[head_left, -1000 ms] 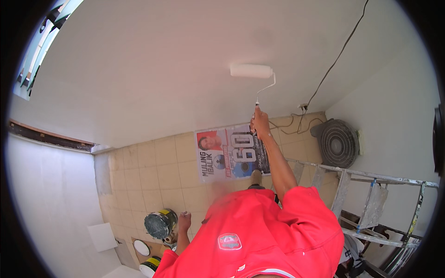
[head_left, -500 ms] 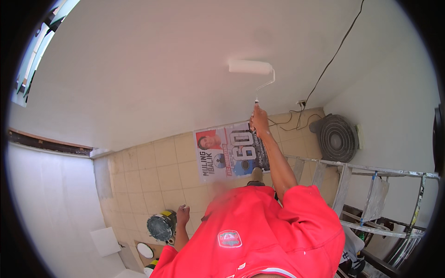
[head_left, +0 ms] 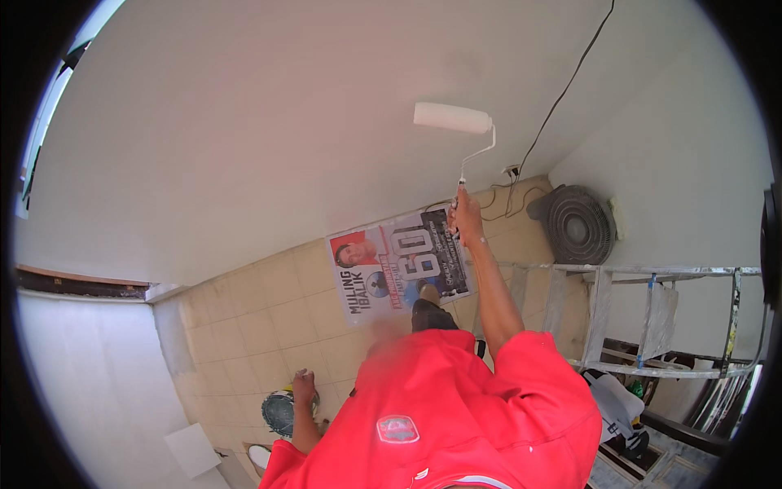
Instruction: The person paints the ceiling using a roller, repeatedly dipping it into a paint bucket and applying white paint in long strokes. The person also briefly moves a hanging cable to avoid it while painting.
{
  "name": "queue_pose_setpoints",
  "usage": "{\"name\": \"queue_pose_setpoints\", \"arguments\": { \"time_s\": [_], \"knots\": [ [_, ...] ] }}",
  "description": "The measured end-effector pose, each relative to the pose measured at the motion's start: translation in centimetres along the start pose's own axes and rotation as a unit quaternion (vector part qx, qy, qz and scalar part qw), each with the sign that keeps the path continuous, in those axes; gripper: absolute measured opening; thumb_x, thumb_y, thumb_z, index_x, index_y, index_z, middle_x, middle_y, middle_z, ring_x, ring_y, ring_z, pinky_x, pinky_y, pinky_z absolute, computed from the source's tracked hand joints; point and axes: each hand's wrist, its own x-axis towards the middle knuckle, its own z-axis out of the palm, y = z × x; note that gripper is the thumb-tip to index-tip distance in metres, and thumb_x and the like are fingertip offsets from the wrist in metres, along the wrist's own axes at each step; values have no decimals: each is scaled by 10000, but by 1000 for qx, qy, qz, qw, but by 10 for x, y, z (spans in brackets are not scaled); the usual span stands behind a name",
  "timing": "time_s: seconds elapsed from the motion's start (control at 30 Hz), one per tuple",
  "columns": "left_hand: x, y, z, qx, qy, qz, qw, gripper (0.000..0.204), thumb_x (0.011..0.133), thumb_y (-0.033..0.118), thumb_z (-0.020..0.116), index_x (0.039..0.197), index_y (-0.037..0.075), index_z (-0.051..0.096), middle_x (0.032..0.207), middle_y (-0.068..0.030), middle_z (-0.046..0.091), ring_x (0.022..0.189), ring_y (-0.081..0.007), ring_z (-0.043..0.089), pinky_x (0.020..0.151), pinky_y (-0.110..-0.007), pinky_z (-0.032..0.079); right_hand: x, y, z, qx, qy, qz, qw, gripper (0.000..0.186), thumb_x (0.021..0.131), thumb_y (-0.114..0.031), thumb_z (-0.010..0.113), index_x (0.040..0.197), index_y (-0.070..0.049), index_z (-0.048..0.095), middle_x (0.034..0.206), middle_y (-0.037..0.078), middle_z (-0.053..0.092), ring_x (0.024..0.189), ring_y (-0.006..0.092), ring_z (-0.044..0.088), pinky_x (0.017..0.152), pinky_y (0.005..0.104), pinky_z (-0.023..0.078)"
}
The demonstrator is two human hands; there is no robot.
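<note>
My right hand point(head_left: 466, 213) is wrapped round the handle of a white paint roller point(head_left: 452, 117) with a bent wire frame, held up against the pale wall point(head_left: 244, 122). My left hand point(head_left: 304, 385) hangs low beside my red-shirted body, fingers curled; what they hold, if anything, I cannot make out. Just below it on the floor stands a paint-smeared bucket point(head_left: 278, 414), partly hidden by my arm. A printed poster sheet point(head_left: 366, 293) lies on the tiles along the wall's foot, under my right hand's line of sight.
A dark round floor fan point(head_left: 576, 226) sits in the right corner, below a cord point(head_left: 555, 104) running to an outlet. An aluminium ladder point(head_left: 600, 314) stands right, with clutter behind it. A white panel point(head_left: 191, 451) and lid are at lower left; a window edge shows top left.
The roller has shifted slightly right in my right hand. My left hand appears a little further left. The view has moved, so the fan, ladder and poster sit higher and further left.
</note>
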Motion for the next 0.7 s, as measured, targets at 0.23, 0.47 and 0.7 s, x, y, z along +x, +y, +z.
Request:
{"name": "queue_pose_setpoints", "arguments": {
  "time_s": [0.23,0.47,0.7],
  "knots": [
    [2,70,54,-26,10,23,999,469,972,290,659,1287,-56,629,973,-216,748,908,-319,733,826,-398,562,50,-37,-20,0,-41,42,998,494,1067,-493,509,757,-113,451,524,-12,402,365,107,382,338,297,300],
    [-33,149,101,-21,-3,16,1000,478,965,292,674,1286,-59,628,1009,-230,748,983,-347,733,879,-425,559,68,-47,-45,-76,-57,35,995,500,1069,-485,502,745,-109,443,513,-9,398,348,116,377,337,303,318],
    [-45,144,113,-12,-1,-12,1000,474,964,288,673,1278,-65,630,1003,-230,745,975,-345,732,869,-416,558,60,-23,-59,-65,-90,85,990,500,1074,-477,491,751,-99,440,518,-5,394,347,113,369,337,306,320]
  ]
}}
